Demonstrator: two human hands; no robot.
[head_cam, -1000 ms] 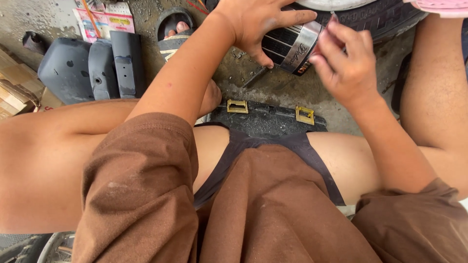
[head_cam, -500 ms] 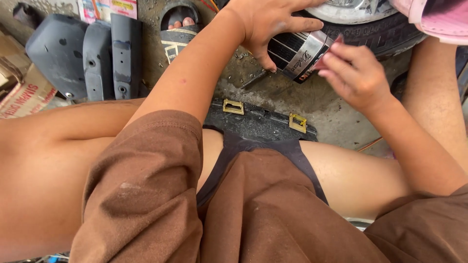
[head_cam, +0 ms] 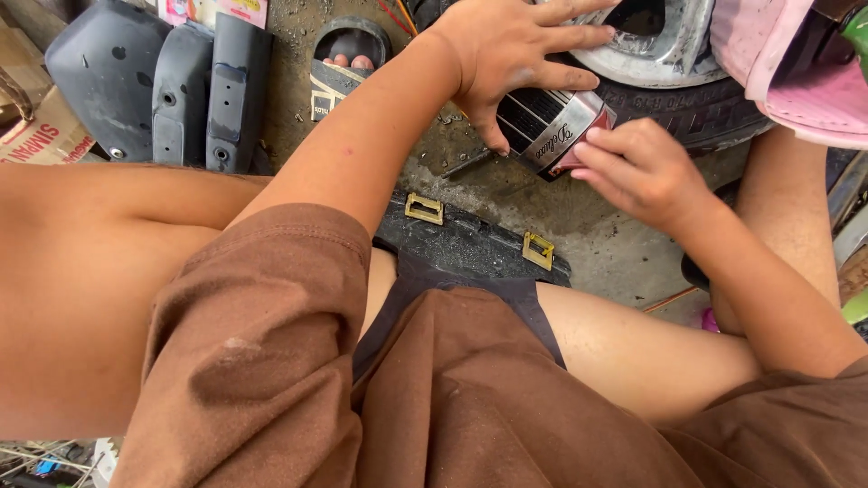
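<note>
My left hand (head_cam: 520,54) is spread over the top of a black and silver cylindrical part (head_cam: 547,129), gripping it with thumb below. My right hand (head_cam: 637,167) pinches the silver end of the same part with its fingertips. The part lies against a black tyre (head_cam: 696,108) on a silver wheel rim (head_cam: 651,50) at the top right. I sit low, brown shorts and bare knees filling the lower view.
Three dark grey plastic panels (head_cam: 163,86) lean at top left beside a cardboard box (head_cam: 41,136). A foot in a black sandal (head_cam: 344,59) rests on the dirty concrete. A black rubber strip with brass clips (head_cam: 475,239) lies under my knees. A pink cap brim (head_cam: 778,63) intrudes at top right.
The view has shifted slightly; both hands stay on the cylindrical part. My left fingers have spread flatter over it and my right fingers have moved in onto its silver end.
</note>
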